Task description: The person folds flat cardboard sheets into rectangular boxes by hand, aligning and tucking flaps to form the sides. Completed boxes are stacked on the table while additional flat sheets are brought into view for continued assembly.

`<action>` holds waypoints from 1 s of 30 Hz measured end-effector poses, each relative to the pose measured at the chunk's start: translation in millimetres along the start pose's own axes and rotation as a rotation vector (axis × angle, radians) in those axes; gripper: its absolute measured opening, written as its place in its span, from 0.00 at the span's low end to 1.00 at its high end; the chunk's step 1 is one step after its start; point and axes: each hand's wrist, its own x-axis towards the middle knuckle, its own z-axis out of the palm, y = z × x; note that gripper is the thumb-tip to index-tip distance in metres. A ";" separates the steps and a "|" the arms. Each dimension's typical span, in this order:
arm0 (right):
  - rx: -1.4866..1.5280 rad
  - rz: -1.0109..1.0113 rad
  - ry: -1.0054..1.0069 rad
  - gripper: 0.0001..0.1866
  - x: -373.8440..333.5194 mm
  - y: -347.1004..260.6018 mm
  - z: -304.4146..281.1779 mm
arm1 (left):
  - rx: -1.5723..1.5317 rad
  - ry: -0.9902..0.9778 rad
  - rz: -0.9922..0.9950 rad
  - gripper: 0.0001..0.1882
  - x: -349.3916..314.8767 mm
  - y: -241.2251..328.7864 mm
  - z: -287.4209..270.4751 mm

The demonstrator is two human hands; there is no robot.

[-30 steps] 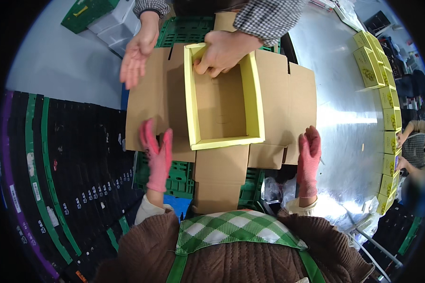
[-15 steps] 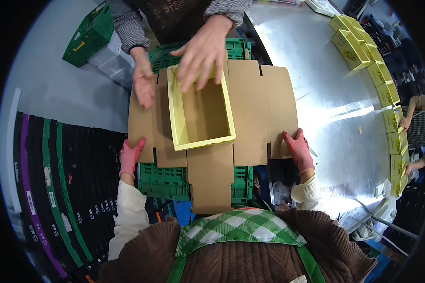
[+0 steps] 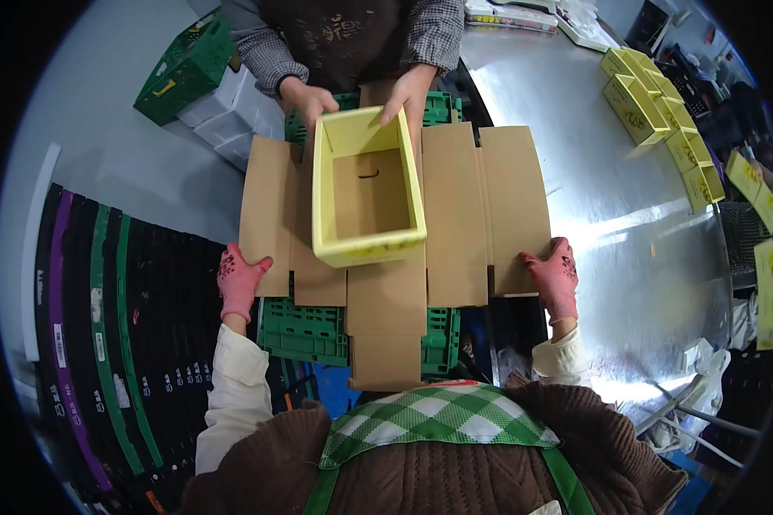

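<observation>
A flat, unfolded brown cardboard box blank with several flaps lies in front of me over green plastic crates. My left hand, in a pink glove, grips the near corner of its left flap, thumb on top. On the opposite side my right hand, also pink-gloved, holds the right flap's near corner in the same way. Over the blank's middle is a yellow open-topped box, brown inside at the bottom. A co-worker across from me has both hands on its far wall.
A steel table extends on the right, with several yellow boxes along its far edge. Stacked black crates stand at left. Behind them, a green crate tops white boxes. Clear plastic hangs at lower right.
The co-worker's hands have gone from loose above the yellow box to gripping its far wall, and the box now looks raised and tilted. At far right, several yellow boxes have left the table edge.
</observation>
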 end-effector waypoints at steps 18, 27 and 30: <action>0.400 -0.426 -0.031 0.24 -32.9 -47.9 97.9 | 0.036 -0.073 0.158 0.44 -32.9 74.3 57.7; 0.701 -0.028 -0.511 0.42 -3.5 -52.2 55.8 | -0.819 -0.323 -0.036 0.46 3.1 58.1 49.2; 0.663 -0.187 -0.440 0.39 5.1 -64.5 52.4 | -0.559 -0.266 0.214 0.50 -2.7 74.4 14.3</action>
